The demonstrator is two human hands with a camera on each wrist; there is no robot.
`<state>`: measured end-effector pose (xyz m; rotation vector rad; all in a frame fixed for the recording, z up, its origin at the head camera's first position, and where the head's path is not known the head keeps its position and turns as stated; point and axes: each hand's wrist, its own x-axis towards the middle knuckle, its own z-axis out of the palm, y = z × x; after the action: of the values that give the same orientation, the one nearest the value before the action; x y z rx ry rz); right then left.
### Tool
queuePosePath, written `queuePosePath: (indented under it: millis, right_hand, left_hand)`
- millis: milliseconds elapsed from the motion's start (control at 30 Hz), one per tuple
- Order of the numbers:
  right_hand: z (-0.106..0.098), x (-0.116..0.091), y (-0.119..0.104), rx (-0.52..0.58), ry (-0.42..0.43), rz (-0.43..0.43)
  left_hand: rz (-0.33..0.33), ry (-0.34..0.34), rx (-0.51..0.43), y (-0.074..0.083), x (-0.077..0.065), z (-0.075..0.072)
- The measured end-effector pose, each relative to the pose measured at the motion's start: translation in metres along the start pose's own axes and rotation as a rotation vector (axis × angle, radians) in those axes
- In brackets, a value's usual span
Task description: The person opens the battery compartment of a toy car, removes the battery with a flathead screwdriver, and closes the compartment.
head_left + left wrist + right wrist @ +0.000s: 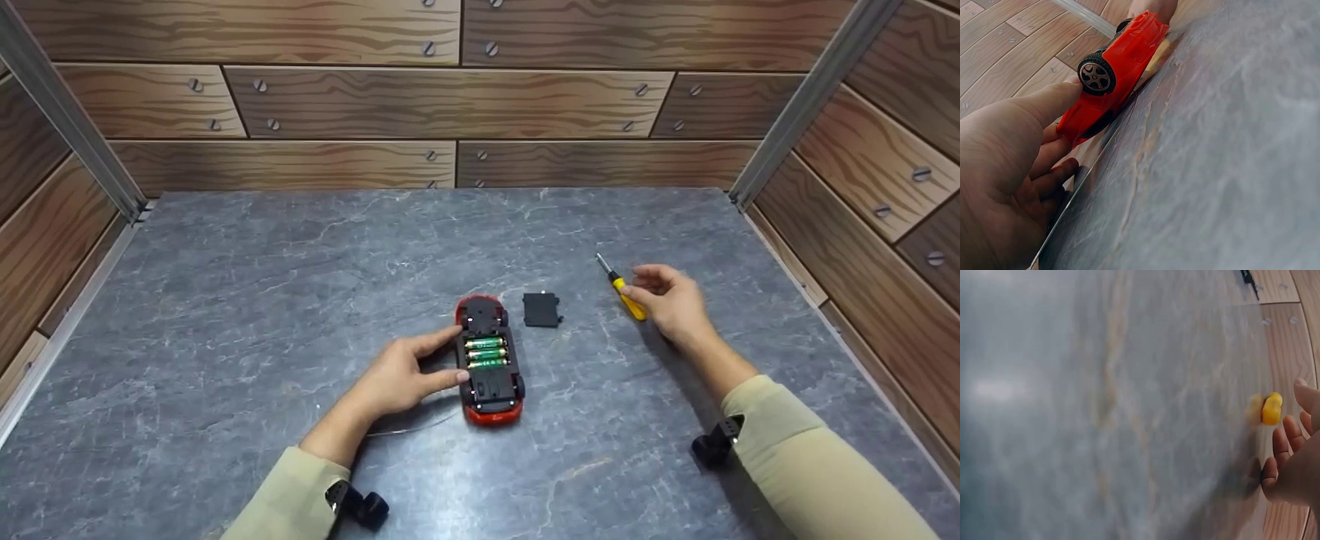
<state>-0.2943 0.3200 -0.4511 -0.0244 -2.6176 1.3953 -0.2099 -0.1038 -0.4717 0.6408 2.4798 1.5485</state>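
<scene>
A red toy car [493, 415] lies upside down on the table, its black underside facing up. Three green batteries [487, 353] sit side by side in its exposed compartment. My left hand [397, 379] holds the car by its left side, thumb near one wheel and index finger further forward; the left wrist view shows the thumb beside a wheel [1096, 76]. A black battery cover [541, 310] rests just right of the car. Further right is a screwdriver [630, 300] with a yellow handle. My right hand [673, 304] is right beside that handle, fingers loosely bent around nothing.
The grey marbled tabletop [300, 255] spreads around the car. Wood-patterned panels [450, 105] enclose it at the back and sides, with metal corner posts [810, 105]. A thin clear strand [420, 429] trails on the table beneath my left wrist.
</scene>
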Motion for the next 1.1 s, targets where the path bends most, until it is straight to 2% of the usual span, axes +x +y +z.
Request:
queuePosePath:
  millis: [200,333,567,833,1100]
  right_hand:
    - [-0.0002,0.0025,0.0065,0.005,-0.062,0.027]
    - [-0.0002,0.0037,0.0072,-0.026,-0.088,0.036]
    - [0.0018,0.0049,0.0086,-0.018,-0.124,0.043]
    - [0.0047,0.0056,0.0098,-0.037,-0.132,0.049]
    - [0.0054,0.0059,0.011,-0.081,-0.11,0.012]
  left_hand:
    - [0.0,-0.004,0.003,0.0022,0.0006,0.0011]
    - [0.005,-0.004,0.003,0.0035,0.0009,0.0003]
    - [-0.002,0.004,0.016,0.002,-0.0009,-0.0018]
    - [-0.02,0.002,0.003,0.0007,-0.002,-0.0012]
    - [-0.015,0.006,0.004,-0.0001,-0.0003,0.0003]
